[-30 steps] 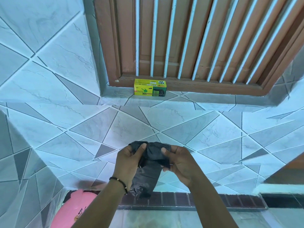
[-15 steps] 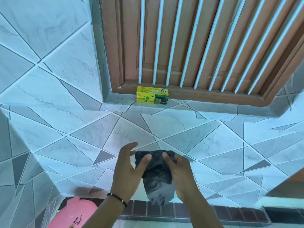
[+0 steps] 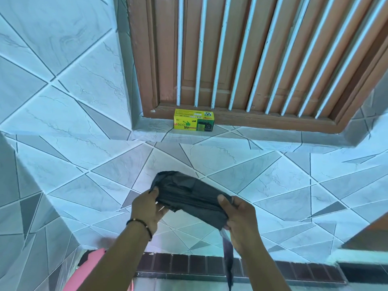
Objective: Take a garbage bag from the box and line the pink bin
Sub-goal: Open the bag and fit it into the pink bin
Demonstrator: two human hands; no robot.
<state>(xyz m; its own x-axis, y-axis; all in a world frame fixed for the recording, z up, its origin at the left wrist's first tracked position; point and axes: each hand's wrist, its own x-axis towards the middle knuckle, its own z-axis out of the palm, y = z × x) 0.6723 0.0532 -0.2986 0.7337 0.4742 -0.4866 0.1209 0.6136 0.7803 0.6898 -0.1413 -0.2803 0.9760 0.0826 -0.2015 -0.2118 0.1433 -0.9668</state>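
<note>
A black garbage bag [image 3: 189, 194] is stretched between my two hands in front of the tiled wall. My left hand [image 3: 147, 208] pinches its left edge, and my right hand [image 3: 239, 219] grips its right side, with a thin tail of the bag hanging down below that hand. The yellow-green bag box [image 3: 193, 123] sits on the window ledge, well above and apart from my hands. Only a sliver of the pink bin [image 3: 92, 267] shows at the bottom left, partly hidden behind my left forearm.
A brown wooden window frame [image 3: 241, 120] with white bars fills the top. Grey-and-white tiled walls [image 3: 84, 164] meet in a corner on the left. A dark brick-pattern strip [image 3: 189, 266] runs along the bottom, and a wooden edge [image 3: 369, 236] juts in at the right.
My hands have pulled apart, spreading the folded bag sideways. The bag's hanging part now trails below my right hand. The view has tilted slightly upward.
</note>
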